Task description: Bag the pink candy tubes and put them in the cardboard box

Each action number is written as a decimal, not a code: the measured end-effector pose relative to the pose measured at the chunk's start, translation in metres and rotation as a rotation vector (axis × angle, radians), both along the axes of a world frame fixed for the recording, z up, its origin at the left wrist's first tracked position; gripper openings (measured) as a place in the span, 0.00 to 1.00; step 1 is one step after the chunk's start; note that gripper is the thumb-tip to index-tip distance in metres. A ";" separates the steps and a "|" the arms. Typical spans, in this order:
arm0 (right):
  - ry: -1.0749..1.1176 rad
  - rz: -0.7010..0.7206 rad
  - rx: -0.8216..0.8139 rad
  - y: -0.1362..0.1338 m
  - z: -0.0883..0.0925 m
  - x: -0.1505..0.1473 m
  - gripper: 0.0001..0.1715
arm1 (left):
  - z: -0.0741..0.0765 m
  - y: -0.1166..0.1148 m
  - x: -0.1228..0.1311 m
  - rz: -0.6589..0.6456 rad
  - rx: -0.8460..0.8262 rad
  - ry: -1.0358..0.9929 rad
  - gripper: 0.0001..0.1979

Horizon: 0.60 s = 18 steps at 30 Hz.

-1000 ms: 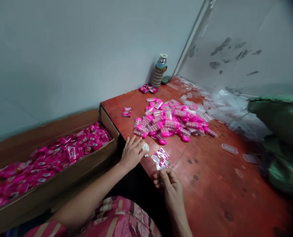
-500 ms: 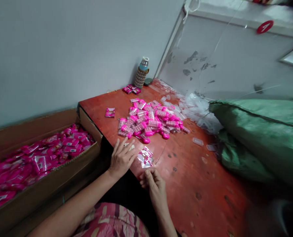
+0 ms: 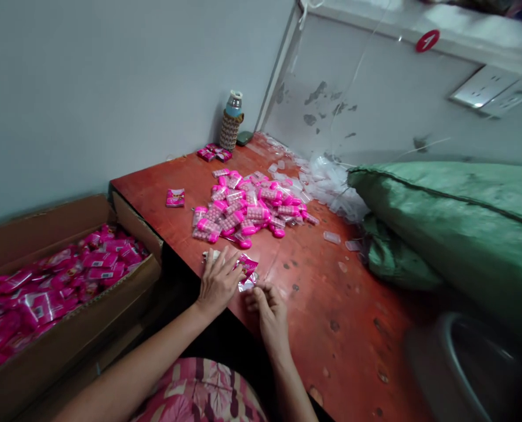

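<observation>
A small pink and silver foil packet (image 3: pixel 248 271) lies flat on the red table near its front edge. My left hand (image 3: pixel 219 281) rests over the packet's left side with its fingers stretched out, covering part of it. A small pale item (image 3: pixel 211 255) shows partly behind those fingers. Just below the packet's near edge is my right hand (image 3: pixel 267 310), fingers curled and thumb close to the forefinger; what is between them, if anything, is hidden. Beyond both hands lies a heap of pink-capped clear bottles (image 3: pixel 252 208) filled with pink beads.
An open cardboard box (image 3: pixel 133 220) of pink packets stands left of the red table (image 3: pixel 304 328). Clear plastic pieces (image 3: pixel 331 181) and a green sack (image 3: pixel 445 205) lie right. A grey tub (image 3: pixel 449 351) is lower right. A bottle (image 3: pixel 231 126) and several packets stand at the back.
The view has swung right, bringing the grey tub and wall socket further into sight. My left hand now covers the packet's left part, where before it lay beside it.
</observation>
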State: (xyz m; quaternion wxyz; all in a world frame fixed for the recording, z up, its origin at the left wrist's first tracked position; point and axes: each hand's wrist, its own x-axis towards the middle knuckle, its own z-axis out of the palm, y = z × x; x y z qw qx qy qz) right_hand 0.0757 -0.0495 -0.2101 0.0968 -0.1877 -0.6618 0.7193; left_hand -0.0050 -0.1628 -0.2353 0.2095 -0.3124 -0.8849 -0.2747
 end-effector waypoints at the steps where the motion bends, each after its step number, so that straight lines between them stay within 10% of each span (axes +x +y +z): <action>1: 0.015 -0.053 -0.004 0.002 0.002 -0.005 0.12 | 0.001 0.000 0.000 -0.002 0.006 0.009 0.12; 8: 0.047 -0.049 -0.154 0.013 0.012 -0.036 0.22 | 0.017 0.002 0.002 -0.121 0.211 -0.118 0.16; 18: 0.045 0.003 0.081 0.026 0.009 -0.050 0.25 | 0.038 -0.002 -0.008 -0.172 0.960 -1.425 0.14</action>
